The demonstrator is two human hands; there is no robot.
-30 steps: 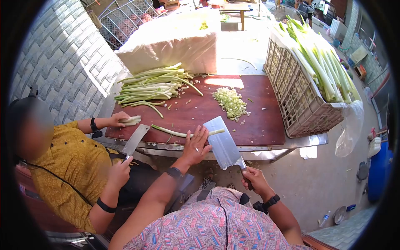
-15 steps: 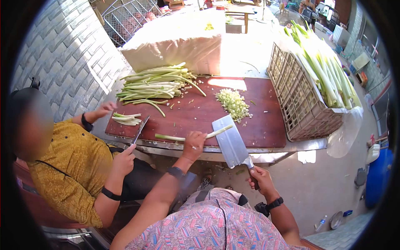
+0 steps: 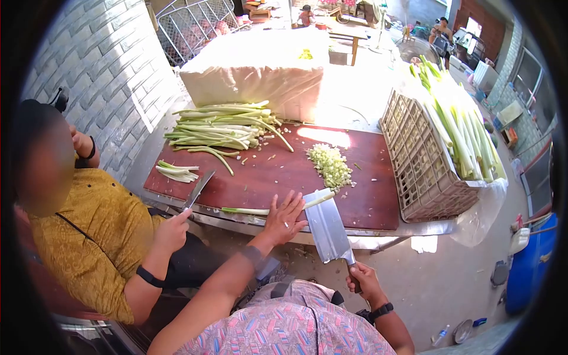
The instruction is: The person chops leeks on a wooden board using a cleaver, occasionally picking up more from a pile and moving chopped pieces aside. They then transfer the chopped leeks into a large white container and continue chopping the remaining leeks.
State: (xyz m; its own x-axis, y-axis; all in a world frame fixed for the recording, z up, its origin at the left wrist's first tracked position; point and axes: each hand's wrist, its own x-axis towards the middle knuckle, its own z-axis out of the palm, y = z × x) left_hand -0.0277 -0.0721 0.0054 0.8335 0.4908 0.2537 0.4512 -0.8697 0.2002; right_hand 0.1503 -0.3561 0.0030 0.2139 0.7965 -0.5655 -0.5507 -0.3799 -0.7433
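My left hand [image 3: 285, 220] lies flat with its fingers stretched out over a single green onion stalk [image 3: 245, 210] near the front edge of the dark red cutting board [image 3: 269, 177]. The stalk's white end reaches across the far end of the cleaver blade [image 3: 327, 228]. With my right hand [image 3: 365, 281] I grip the cleaver by its dark handle, the broad blade turned flat side up and partly over the board's edge. Beyond the blade sits a heap of chopped green onion [image 3: 329, 165].
A pile of whole green onions [image 3: 219, 127] and a small cut bunch [image 3: 176, 171] lie on the board's left. At left, a co-worker in a yellow shirt [image 3: 94, 236] holds a knife [image 3: 199, 189]. A plastic crate [image 3: 423, 163] of green onions stands right; a covered block [image 3: 248, 83] stands behind.
My left hand has gone from closed around the stalk to flat with fingers spread. The co-worker's far hand has risen from the board toward the head. The view has shifted slightly.
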